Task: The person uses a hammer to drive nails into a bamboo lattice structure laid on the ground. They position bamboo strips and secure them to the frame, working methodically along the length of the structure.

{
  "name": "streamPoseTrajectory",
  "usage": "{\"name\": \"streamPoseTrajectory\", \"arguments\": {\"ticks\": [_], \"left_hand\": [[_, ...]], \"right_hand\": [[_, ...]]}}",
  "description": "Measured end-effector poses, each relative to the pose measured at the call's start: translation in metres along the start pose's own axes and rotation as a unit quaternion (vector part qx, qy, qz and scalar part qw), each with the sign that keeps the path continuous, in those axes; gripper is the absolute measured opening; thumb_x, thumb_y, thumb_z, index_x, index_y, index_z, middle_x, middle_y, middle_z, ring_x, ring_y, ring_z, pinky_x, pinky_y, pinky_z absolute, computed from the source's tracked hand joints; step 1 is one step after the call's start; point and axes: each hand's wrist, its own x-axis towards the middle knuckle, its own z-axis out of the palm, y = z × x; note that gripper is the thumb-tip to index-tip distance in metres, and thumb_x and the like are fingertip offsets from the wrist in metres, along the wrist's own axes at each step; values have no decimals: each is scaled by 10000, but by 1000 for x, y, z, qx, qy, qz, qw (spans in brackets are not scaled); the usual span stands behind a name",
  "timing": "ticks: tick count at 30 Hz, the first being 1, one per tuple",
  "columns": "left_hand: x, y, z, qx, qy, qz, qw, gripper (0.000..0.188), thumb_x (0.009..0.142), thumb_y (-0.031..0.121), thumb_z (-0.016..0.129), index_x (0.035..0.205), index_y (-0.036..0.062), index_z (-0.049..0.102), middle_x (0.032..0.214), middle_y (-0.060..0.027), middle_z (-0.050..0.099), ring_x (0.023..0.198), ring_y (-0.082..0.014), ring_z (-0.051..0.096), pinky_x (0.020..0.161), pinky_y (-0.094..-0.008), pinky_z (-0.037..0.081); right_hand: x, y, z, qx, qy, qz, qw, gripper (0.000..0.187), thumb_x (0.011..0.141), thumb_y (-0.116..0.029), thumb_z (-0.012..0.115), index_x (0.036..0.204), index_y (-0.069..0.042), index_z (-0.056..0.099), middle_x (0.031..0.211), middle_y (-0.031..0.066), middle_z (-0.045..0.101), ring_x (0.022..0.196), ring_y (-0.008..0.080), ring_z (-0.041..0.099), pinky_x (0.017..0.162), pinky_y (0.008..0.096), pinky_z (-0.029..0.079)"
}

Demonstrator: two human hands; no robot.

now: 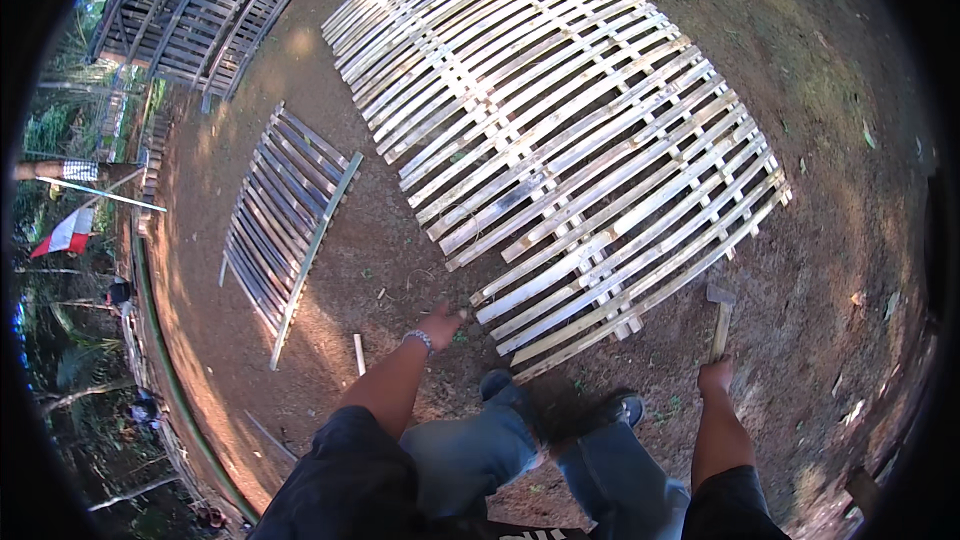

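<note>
A large panel of pale bamboo slats (pixel 560 140), laid across narrower cross strips, lies on the ground ahead of me. My left hand (pixel 440 325), with a bracelet at the wrist, is closed beside the left ends of its nearest slats. Whatever those fingers pinch is too small to make out. At the right, my right hand (pixel 715 377) grips the wooden handle of a hammer (pixel 720 320). The hammer's head points away from me, just off the panel's near right corner. My feet stand close to the panel's near edge.
A smaller slatted panel (pixel 285 210) lies on the bare soil to the left, near a short pale stick (pixel 360 354). Another dark slatted structure (pixel 205 5) is at the far left. Past a green pole (pixel 170 370) hangs a red and white flag (pixel 68 233).
</note>
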Motion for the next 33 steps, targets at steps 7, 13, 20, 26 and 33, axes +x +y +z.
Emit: {"name": "streamPoseTrajectory", "arguments": {"ticks": [7,13,20,26,33], "left_hand": [[-144,-133,-70,308,-126,100,938,716,1008,541,560,1522,46,498,1571,-250,467,1440,-406,470,1192,-435,391],[-167,-57,-141,23,69,25,997,706,1009,527,582,1480,2,533,1468,-245,585,1373,-362,559,1153,-421,425],[-31,-23,-129,-19,-66,66,995,771,1006,571,582,1526,11,477,1487,-246,569,1318,-373,598,1107,-421,472],[12,-10,-204,-94,-131,143,976,711,1033,491,599,1518,-13,470,1527,-272,519,1361,-344,573,1123,-395,456],[125,-83,-319,-95,-19,83,992,562,1059,469,533,1373,8,595,1388,-249,607,1300,-406,577,1097,-441,442]], "right_hand": [[-106,21,6,94,1,69,993,445,845,-143,663,1250,-2,545,1132,264,677,965,445,703,798,534,584],[-183,11,25,283,-96,219,929,426,925,-288,633,1206,31,618,894,191,697,716,312,688,615,460,553],[-285,-104,-13,330,-87,241,909,198,956,-262,582,997,-73,540,684,40,508,514,161,497,432,339,417],[-368,-227,-11,326,-119,249,904,190,950,-234,621,1010,-76,533,702,33,510,504,136,488,430,316,438],[-406,-371,21,416,-105,254,867,267,1003,-311,673,1021,-93,519,709,5,490,502,110,474,427,299,436]]}}
